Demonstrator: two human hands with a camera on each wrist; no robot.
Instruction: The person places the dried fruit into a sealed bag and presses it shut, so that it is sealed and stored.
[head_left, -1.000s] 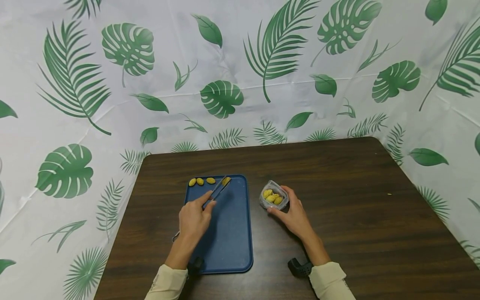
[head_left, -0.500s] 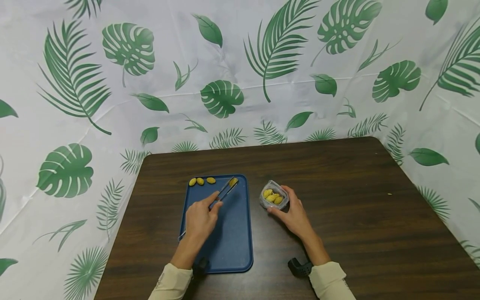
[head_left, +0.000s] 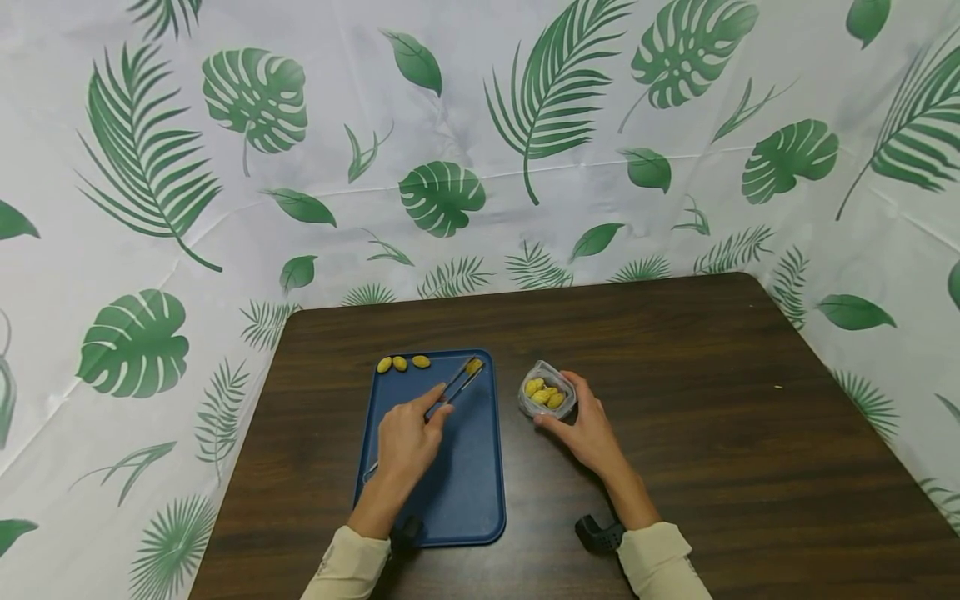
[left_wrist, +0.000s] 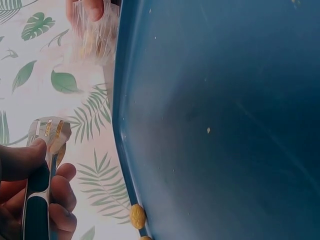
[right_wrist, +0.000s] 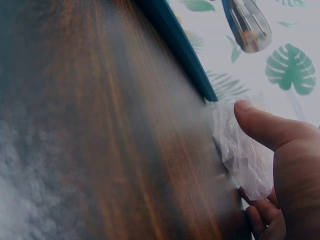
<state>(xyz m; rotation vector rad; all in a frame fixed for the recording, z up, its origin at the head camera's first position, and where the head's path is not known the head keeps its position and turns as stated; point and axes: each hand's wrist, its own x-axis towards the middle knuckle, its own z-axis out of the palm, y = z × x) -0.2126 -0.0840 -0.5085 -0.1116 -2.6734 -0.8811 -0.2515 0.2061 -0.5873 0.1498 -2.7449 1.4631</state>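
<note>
My left hand (head_left: 408, 442) grips a pair of metal tongs (left_wrist: 37, 217) with dark handle panels. Between the tongs' slotted ends is a yellow oval piece (head_left: 474, 366), over the far right corner of the blue tray (head_left: 465, 500). Along the tray's far edge, towards the left, lie three similar yellow pieces (head_left: 422, 362). Just right of the tray, my right hand (head_left: 592, 433) holds a clear, crinkled plastic container (right_wrist: 245, 160), thumb on the near side and fingers round the far right. Several yellow pieces (head_left: 545, 392) sit inside it.
The dark wooden table (head_left: 712, 417) extends to the right and behind the tray. A tiny yellow bit (head_left: 778, 387) lies on it at the right. White cloth with green leaves (head_left: 442, 198) hangs behind the table.
My left hand has moved right along the tray's far edge, carrying the yellow piece in the tongs towards the corner. The right hand and the container have stayed put.
</note>
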